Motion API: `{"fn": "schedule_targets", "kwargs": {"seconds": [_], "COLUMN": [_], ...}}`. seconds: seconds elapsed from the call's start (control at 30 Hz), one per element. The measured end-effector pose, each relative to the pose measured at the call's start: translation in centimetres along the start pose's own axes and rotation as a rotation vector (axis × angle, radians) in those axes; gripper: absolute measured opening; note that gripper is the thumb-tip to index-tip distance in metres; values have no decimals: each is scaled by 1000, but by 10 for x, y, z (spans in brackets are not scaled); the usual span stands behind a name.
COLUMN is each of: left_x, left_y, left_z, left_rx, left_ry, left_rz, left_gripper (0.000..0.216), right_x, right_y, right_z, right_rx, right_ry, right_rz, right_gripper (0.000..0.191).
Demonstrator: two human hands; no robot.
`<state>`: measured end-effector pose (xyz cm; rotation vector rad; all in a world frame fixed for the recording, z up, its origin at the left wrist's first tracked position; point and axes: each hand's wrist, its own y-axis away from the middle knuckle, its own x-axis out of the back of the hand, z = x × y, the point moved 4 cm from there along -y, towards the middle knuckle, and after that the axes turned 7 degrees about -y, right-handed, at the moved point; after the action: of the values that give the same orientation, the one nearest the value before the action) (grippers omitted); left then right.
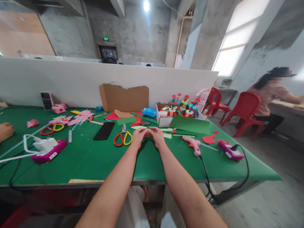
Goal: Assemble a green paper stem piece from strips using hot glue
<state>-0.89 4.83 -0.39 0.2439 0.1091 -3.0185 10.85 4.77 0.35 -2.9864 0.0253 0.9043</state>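
Observation:
Fingertips together, my left hand point(140, 136) and my right hand point(157, 136) meet above the table's middle, both closed in a pinch. Whatever sits between them is too small and too hidden by the fingers to name. Just left of my left hand lie scissors point(123, 136) with one red and one yellow handle. Strips of pale green paper point(167, 129) are behind my right hand. Beyond my hands, a red-handled tool point(139, 124) rests beside a dark green coil. A pink glue gun point(195, 145) lies to the right of my right hand.
Left on the green table point(95, 167) are a black phone point(104, 130) and a purple power strip point(51, 152). Another person's hand point(6, 131) is at the far left. A white box point(163, 119) of small figures stands behind; a second purple power strip point(230, 150) lies right.

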Motion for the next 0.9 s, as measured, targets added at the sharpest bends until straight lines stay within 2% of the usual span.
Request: {"fn": "schedule_targets", "kwargs": {"seconds": [0.13, 0.27, 0.37, 0.47, 0.57, 0.67, 0.73, 0.8, 0.83, 0.9], "left_x": [-1, -1, 0, 1, 0, 0, -1, -3, -4, -5], "left_y": [-1, 0, 1, 2, 3, 6, 6, 5, 4, 4], "left_z": [-3, -2, 1, 3, 3, 2, 2, 3, 3, 4], "left_rx": [18, 13, 23, 56, 90, 100, 96, 89, 90, 100], "left_ry": [7, 3, 12, 37, 79, 95, 94, 101, 105, 122], "left_rz": [8, 25, 57, 105, 92, 78, 74, 67, 71, 84], "left_gripper": [43, 36, 30, 27, 26, 22, 20, 17, 16, 15], "right_x": [1, 1, -1, -2, 6, 38, 75, 117, 134, 158], "right_y": [0, 4, 11, 23, 41, 67, 86, 102, 108, 114], "right_z": [0, 0, -6, -25, -60, -111, -145, -173, -182, -190], "right_rx": [8, -4, 42, 160, 247, 348, 407, 404, 376, 293], "right_ry": [36, 63, 135, 213, 320, 620, 909, 1173, 1282, 1446], "right_rz": [40, 53, 77, 148, 158, 164, 286, 473, 545, 601], "right_gripper": [27, 26, 26, 26, 32, 37, 34, 31, 32, 35]}}
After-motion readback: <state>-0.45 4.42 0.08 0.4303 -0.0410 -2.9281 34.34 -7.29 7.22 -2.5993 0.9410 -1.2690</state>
